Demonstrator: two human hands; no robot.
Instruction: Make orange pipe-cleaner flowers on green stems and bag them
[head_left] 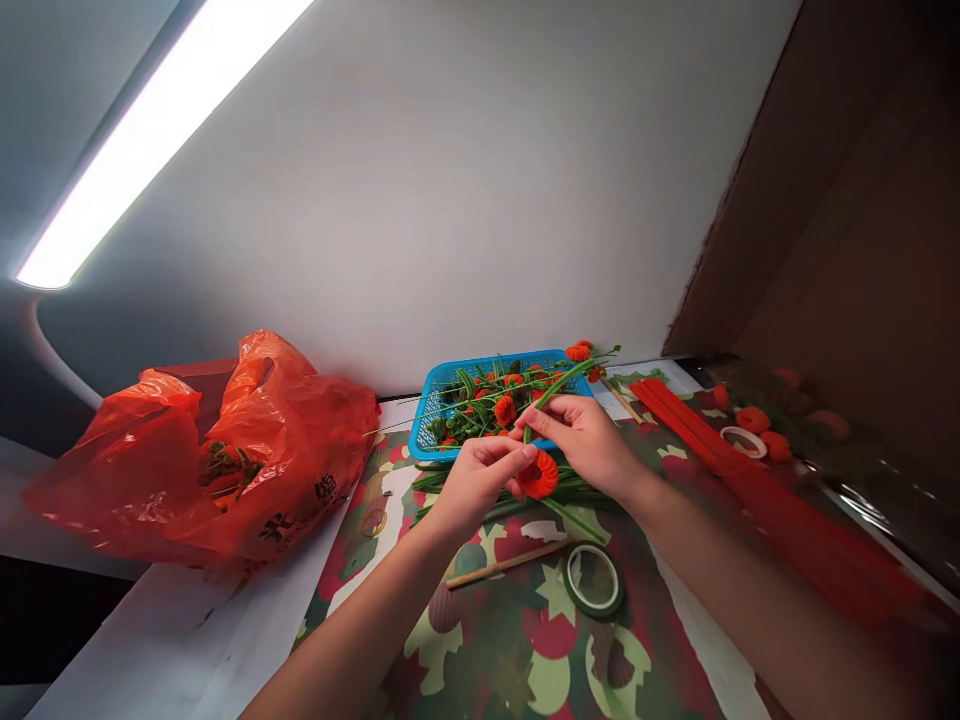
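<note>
My left hand (pixel 484 475) is closed in a pinch on an orange fuzzy flower (pixel 540 475), which looks made of pipe cleaner. Thumb and fingers of my right hand (pixel 589 440) pinch a green pipe cleaner (pixel 566 380) that slants up to the right, its lower end close to the flower. The two hands nearly touch, and their fingertips partly hide where stem and flower meet. Behind them stands a blue plastic basket (pixel 424 425) with several orange flowers and green stems. Beneath the hands lies a bundle of green pipe cleaners (pixel 581 490).
A roll of green tape (pixel 616 595) and a thin wooden stick (pixel 502 565) lie on the camouflage-patterned mat (pixel 525 645). At left sits an orange plastic bag (pixel 307 420). Red pipe cleaners (pixel 697 445) and a white tape ring (pixel 743 442) are at right. A lamp (pixel 157 130) shines overhead.
</note>
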